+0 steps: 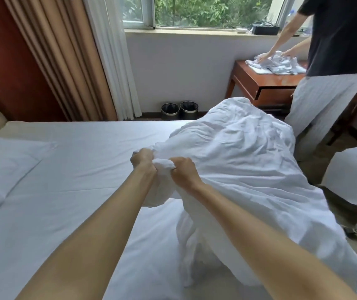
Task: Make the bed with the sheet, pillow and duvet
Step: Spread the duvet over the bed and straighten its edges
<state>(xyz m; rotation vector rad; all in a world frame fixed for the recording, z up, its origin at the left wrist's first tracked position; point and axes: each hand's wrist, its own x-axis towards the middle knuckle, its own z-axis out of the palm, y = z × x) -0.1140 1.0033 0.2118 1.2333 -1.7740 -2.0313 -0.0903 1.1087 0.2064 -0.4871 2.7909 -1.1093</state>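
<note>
Head view: both hands' grip bunches the duvet [249, 148] edge, bulk beyond.

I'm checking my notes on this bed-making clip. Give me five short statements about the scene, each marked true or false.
1. The left hand and the right hand both grip the duvet. True.
2. The duvet is spread flat over the bed. False: it is bunched in a heap at the right, and the sheet lies bare to its left.
3. The pillow lies on the sheet at the left. True.
4. Only one bin is in view. False: two bins stand side by side.
5. A second person has both hands on white cloths on a wooden side table. True.
</note>
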